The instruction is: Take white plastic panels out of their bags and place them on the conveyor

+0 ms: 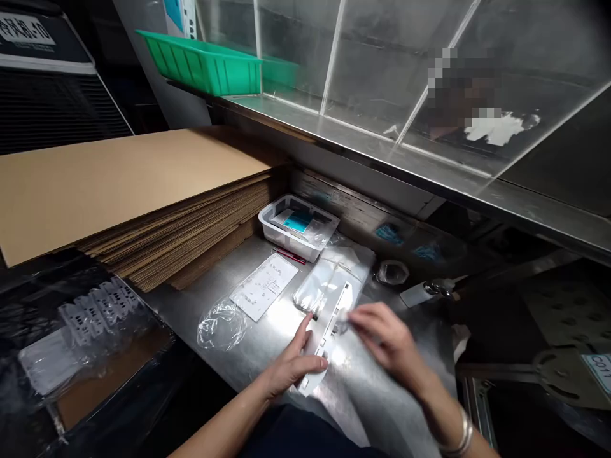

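My left hand (292, 367) is closed around the lower end of a long white slotted plastic strip (340, 304), its thumb lying across the front. The strip is tilted, its far end reaching up over a stack of clear plastic bags (334, 270). On the strip's right side, my right hand (389, 343) has its fingertips pinched together close to the slots. A small pale piece shows at those fingertips, too blurred to name. A sheet of printed paper (264, 286) lies left of the bags, with a crumpled clear plastic bag (222, 326) beside it.
A white bin (286, 240) holds bagged parts; a red pen (290, 256) lies before it. Stacked cardboard sheets (119, 184) rise at left, above bagged white strips (90, 318). A metal shelf (363, 143) with a green basket (205, 67) overhangs the bench. Tape (391, 272) sits at right.
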### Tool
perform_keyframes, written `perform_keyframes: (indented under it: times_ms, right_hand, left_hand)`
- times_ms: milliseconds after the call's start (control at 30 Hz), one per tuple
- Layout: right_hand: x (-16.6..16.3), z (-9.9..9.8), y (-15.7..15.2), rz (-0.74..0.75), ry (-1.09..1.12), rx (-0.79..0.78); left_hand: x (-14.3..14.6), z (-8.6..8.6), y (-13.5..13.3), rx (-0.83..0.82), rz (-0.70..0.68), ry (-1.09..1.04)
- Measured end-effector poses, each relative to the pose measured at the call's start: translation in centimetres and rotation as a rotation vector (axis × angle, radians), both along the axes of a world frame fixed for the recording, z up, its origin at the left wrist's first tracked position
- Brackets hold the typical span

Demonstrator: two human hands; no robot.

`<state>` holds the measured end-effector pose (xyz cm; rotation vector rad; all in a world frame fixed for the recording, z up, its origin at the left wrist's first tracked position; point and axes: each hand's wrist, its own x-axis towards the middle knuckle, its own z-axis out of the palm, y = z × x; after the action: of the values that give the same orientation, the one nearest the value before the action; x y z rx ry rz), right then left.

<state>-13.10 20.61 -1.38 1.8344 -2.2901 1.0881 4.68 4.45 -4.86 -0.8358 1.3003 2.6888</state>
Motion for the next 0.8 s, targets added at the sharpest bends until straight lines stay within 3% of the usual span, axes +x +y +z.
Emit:
perform_keyframes:
  times_ms: [67,200,267,400,467,600,700,800]
  right_hand:
    - [3.0,0.4,-1.9,0.124,0.088,0.029]
    - [2.2,0.5,-3.0,-0.109,0.2,-0.015]
    - [2.5,0.6,-2.8,-0.145,0.201,-0.047]
    - [6.3,0.4,-2.5,0.096,0.132,-0.035]
    - [6.4,0.0,-2.6,0.069,0.124,-0.051]
    - [1.1,-1.4,-2.7,-0.25,-0.021,-0.121]
    - [-3.0,-2.8,-2.3,-0.406,-0.35,-0.204]
    - [-6.3,-4.0,-0.6,-0.629,-0.41,-0.286]
  left_hand:
    - [0.1,-0.4,0.1,0.01,0.06,0.022]
    - [0.8,-0.4,0.1,-0.108,0.005,0.019]
    - [1.2,-0.1,0.0,-0.139,-0.021,-0.001]
    - [1.6,0.3,0.0,-0.063,-0.001,-0.002]
    - [2.0,0.3,0.0,-0.076,0.002,0.012]
    - [3.1,0.2,-0.3,-0.154,-0.049,-0.024]
    - [3.4,0.4,-0.9,-0.092,-0.055,-0.036]
    - [3.1,0.9,-1.6,-0.016,0.007,-0.07]
